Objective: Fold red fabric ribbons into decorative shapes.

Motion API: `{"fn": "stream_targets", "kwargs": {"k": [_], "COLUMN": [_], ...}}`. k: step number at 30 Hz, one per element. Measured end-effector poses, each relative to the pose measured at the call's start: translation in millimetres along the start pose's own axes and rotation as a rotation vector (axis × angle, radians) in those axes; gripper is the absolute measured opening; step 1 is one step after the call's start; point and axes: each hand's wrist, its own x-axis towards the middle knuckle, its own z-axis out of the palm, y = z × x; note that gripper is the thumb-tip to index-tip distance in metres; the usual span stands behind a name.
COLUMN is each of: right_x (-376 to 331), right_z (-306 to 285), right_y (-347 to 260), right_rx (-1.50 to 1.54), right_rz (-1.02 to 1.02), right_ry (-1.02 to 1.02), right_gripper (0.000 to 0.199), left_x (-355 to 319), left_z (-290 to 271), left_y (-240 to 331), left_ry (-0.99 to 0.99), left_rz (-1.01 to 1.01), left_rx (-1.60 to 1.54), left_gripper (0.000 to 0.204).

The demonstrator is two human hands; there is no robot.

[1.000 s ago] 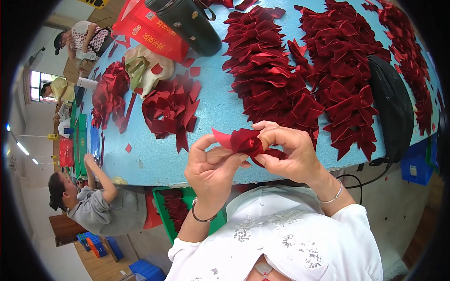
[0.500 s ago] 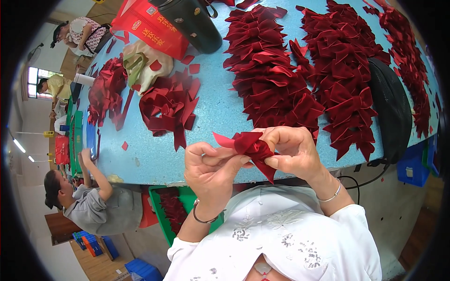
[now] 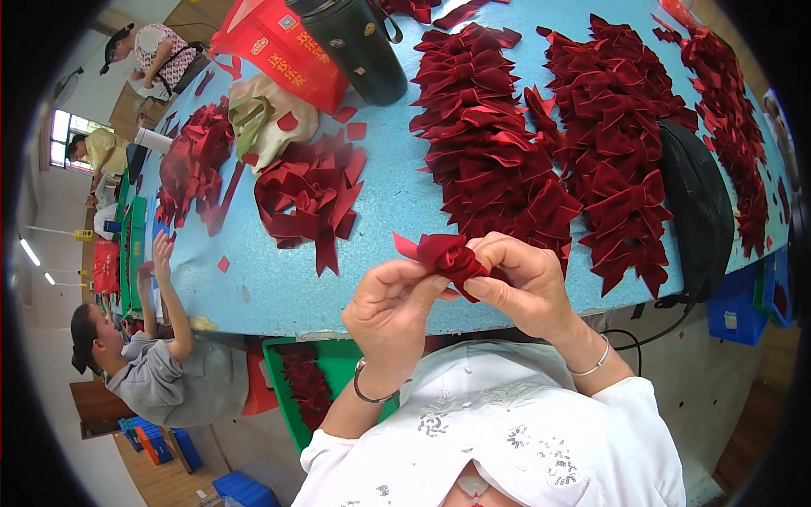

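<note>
**One bow in hand, three rows of bows laid out**

Landmark: dark flask (image 3: 363,59) on the blue desk (image 3: 389,177).

Held: red ribbon (image 3: 448,256), nearer the person than the flask and a little to its right, up above the desk's near edge. Folded and bunched at the middle, one tail poking out leftward. Left hand (image 3: 387,311) pinches its left part between thumb and fingers; right hand (image 3: 530,289) pinches the right end. Neither is free.

Progress (judged): this bow looks partly shaped, its loops uneven. Apparently finished: the near row (image 3: 486,127) just right of the flask, the middle row (image 3: 612,135) beyond it, the far row (image 3: 731,127) farthest right. Seemingly left to work: the loose coil (image 3: 283,198) on the person's side of the flask, to its left, and a heap (image 3: 194,165) farther left. Counts impossible; the pieces overlap.

Writing: red bag (image 3: 274,59), just left of the flask, bears yellow characters, a small emblem and a square code. Flask has little stickers, too small to make out. No lettering noticed on the ribbon.
</note>
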Motion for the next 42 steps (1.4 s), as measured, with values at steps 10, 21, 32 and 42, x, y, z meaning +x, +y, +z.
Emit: {"fn": "stream_targets", "kwargs": {"k": [10,21,32,42], "right_x": [6,-2,-4,-5], "right_z": [-10,-6,-11,-15], "right_y": [6,3,2,13], "right_rx": [0.051,0.18,-0.27,0.264], "right_rz": [-0.146,0.052,-0.138,0.056], "right_ry": [-0.185,0.006,-0.124,0.016], "right_gripper": [0.01,0.014,0.017,0.012], "left_x": [1,10,10,1], "left_z": [0,-6,-12,1], "left_y": [2,15,9,4], "left_ry": [0.001,-0.104,-0.199,-0.17], "left_rz": [0.006,-0.369,-0.448,-0.409], "left_rx": [-0.14,-0.223,-0.064,-0.223], "left_gripper": [0.021,0.029,0.016,0.019]}}
